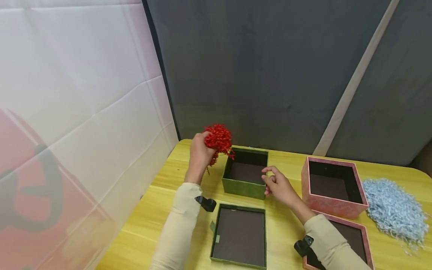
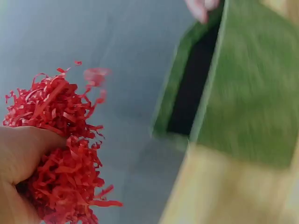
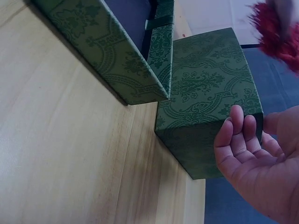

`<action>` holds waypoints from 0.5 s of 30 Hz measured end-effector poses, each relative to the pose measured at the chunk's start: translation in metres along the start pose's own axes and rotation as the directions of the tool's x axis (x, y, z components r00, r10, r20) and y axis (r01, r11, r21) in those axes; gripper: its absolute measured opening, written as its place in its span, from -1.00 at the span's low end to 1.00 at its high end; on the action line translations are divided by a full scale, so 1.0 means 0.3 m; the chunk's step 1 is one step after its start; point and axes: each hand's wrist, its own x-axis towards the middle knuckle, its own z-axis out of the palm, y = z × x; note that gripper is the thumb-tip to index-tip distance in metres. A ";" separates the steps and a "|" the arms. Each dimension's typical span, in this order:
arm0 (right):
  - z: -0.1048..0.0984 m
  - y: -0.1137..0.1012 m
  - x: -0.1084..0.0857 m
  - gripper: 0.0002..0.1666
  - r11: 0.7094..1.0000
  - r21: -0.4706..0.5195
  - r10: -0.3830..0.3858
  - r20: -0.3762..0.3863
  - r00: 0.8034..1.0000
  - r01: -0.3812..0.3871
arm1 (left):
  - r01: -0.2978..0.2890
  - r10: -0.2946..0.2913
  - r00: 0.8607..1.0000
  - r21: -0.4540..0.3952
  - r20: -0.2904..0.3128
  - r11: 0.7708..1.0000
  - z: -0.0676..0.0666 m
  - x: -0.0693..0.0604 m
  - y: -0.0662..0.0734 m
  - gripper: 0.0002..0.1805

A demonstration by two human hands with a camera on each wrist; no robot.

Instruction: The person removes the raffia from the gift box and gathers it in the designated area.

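A clump of crinkled red paper shred [image 1: 218, 139] is gripped in my left hand [image 1: 200, 153], raised at the back left corner of the green box [image 1: 243, 187]. Loose strands stick out around the thumb in the left wrist view. The box stands upright, and its dark inside shows no filling. My right hand [image 1: 279, 187] is at the box's right wall, its curled fingers [image 3: 237, 120] around the rim corner in the right wrist view. Part of that grip is hidden by the wall. The green lid [image 1: 240, 236] lies inside-up in front of the box.
To the right stands an open pink box [image 1: 329, 204], with a pink lid [image 1: 367, 240] in front, partly under my right forearm. Pale blue paper shred [image 1: 395, 210] lies heaped beside it. A grey partition [image 1: 256, 75] rises behind the yellow wooden table [image 1: 152, 225]; a white fabric wall [image 1: 84, 75] borders the left.
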 end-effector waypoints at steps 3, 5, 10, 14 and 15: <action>0.002 -0.004 -0.002 -0.66 1.000 -0.009 0.002 -0.007 1.000 -0.002 | 0.090 -0.092 0.995 0.044 0.030 0.995 -0.021 -0.028 -0.100 -0.68; 0.001 -0.003 -0.003 -0.68 1.000 -0.021 0.009 -0.016 1.000 -0.009 | 0.146 -0.151 0.986 0.063 0.072 0.987 -0.014 -0.057 -0.164 -0.63; -0.008 0.000 0.004 -0.69 0.999 -0.050 0.006 -0.028 1.000 -0.007 | 0.225 -0.237 0.959 0.095 0.153 0.970 0.022 -0.115 -0.276 -0.46; -0.014 -0.001 0.007 -0.69 0.998 -0.068 -0.010 -0.027 1.000 0.008 | 0.238 -0.257 0.948 0.121 0.185 0.964 0.033 -0.138 -0.312 -0.35; -0.015 0.000 0.006 -0.69 0.996 -0.090 -0.017 -0.027 1.000 0.015 | 0.246 -0.267 0.944 0.125 0.193 0.961 0.032 -0.144 -0.317 -0.32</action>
